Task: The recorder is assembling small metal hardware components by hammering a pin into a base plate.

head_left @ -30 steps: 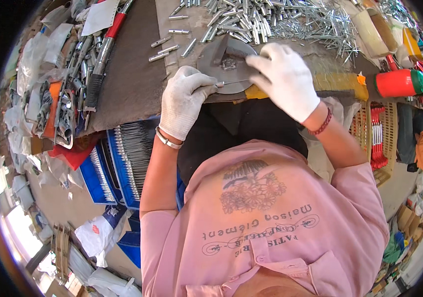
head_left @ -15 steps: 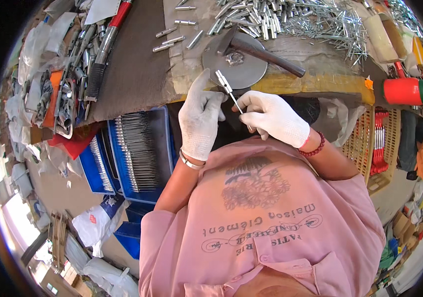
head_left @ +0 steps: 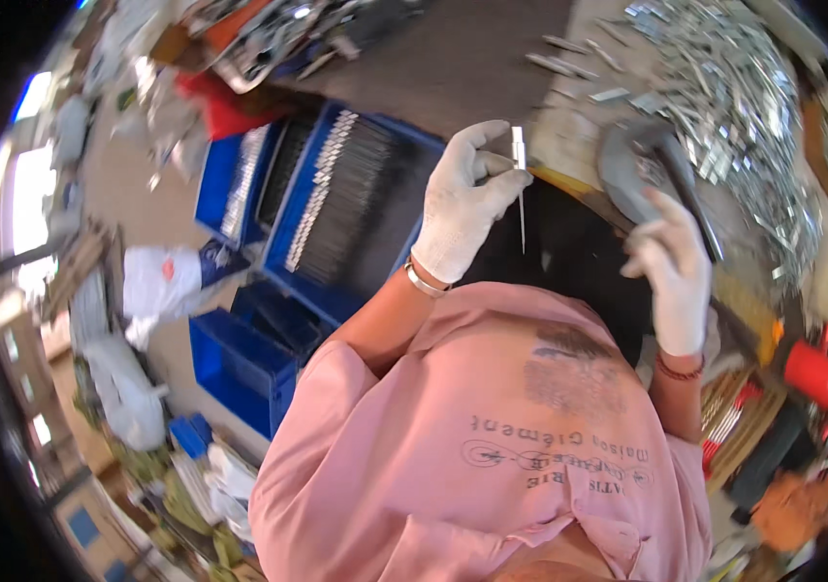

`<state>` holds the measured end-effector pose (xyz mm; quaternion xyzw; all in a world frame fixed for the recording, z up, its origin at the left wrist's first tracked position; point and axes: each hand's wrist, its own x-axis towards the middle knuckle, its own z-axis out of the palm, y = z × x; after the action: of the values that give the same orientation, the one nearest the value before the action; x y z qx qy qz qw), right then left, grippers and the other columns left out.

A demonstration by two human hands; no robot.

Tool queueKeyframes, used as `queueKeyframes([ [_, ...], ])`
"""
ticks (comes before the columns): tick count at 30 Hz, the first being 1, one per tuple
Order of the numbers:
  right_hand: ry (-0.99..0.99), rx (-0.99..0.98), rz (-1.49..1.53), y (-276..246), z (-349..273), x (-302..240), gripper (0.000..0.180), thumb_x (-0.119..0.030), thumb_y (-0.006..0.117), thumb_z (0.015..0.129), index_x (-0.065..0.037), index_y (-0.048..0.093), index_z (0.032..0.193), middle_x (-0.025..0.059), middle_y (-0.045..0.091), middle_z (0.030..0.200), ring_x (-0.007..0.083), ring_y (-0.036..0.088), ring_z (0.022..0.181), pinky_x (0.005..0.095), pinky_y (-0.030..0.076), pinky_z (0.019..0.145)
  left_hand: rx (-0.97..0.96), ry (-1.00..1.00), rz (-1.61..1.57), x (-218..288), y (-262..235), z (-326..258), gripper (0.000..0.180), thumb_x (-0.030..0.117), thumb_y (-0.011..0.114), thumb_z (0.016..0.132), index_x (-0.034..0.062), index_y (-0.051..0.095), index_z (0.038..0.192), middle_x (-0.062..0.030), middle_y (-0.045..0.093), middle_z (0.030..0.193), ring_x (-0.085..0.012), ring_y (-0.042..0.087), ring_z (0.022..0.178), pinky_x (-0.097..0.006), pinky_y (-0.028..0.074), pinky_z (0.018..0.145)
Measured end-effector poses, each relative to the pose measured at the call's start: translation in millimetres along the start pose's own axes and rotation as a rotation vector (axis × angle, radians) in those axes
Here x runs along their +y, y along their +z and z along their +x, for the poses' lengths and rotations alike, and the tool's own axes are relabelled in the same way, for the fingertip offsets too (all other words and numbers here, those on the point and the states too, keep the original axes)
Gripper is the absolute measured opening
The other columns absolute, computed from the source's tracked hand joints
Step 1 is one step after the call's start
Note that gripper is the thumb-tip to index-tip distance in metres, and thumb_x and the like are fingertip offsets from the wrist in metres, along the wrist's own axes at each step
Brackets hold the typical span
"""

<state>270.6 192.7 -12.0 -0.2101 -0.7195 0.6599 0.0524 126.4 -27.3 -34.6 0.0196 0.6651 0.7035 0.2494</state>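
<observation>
My left hand [head_left: 467, 199], in a white glove, pinches a thin metal rod with a thick silver cylindrical head [head_left: 519, 147]. The head points up and the thin shaft hangs below my fingers. In another white glove, my right hand [head_left: 674, 276] is raised near the bench edge with fingers apart and slightly blurred. Nothing shows in it. Just beyond its fingertips, a hammer [head_left: 691, 199] lies across a round metal plate [head_left: 618, 170] on the bench.
Blue bins stand left of my lap; the larger bin [head_left: 322, 301] holds rows of headed rods. Loose metal cylinders and pins [head_left: 739, 107] cover the bench at upper right. A red spool-like object [head_left: 812, 373] sits at far right, and tools [head_left: 288, 34] lie at upper left.
My view has swung left toward the blue bins. The right hand has let go of the headed rod and moved right, while my left hand now holds it.
</observation>
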Motion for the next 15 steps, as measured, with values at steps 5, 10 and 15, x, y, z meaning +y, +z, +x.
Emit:
queueKeyframes([
  [5,-0.013,0.137,-0.003,-15,14,13,0.046,-0.002,0.053,0.099,0.002,0.058,0.144,0.0031,0.063,0.089,0.0066,0.057,0.067,0.0213,0.05,0.064,0.48,-0.045,0.179,-69,-117,24,0.058,0.004,0.074,0.089,-0.0026,0.052,0.143,-0.0084,0.071,0.095,-0.0088,0.061,0.071,-0.022,0.049,0.063],
  [10,-0.018,0.172,0.005,-13,18,17,0.043,0.0,0.052,0.101,0.003,0.059,0.143,0.0026,0.062,0.088,0.0052,0.055,0.065,0.0207,0.05,0.061,0.875,-0.086,0.189,-181,-241,53,0.051,0.012,0.081,0.082,-0.0005,0.065,0.13,-0.0089,0.073,0.102,-0.0141,0.069,0.083,-0.028,0.055,0.07],
  [15,-0.016,0.147,0.051,-12,22,19,0.042,0.0,0.052,0.101,0.004,0.059,0.143,0.0032,0.063,0.088,0.0054,0.055,0.064,0.0209,0.05,0.061,0.951,-0.004,0.95,-237,-355,76,0.051,0.021,0.084,0.078,0.0,0.07,0.122,-0.013,0.076,0.1,-0.0245,0.074,0.09,-0.036,0.058,0.084],
])
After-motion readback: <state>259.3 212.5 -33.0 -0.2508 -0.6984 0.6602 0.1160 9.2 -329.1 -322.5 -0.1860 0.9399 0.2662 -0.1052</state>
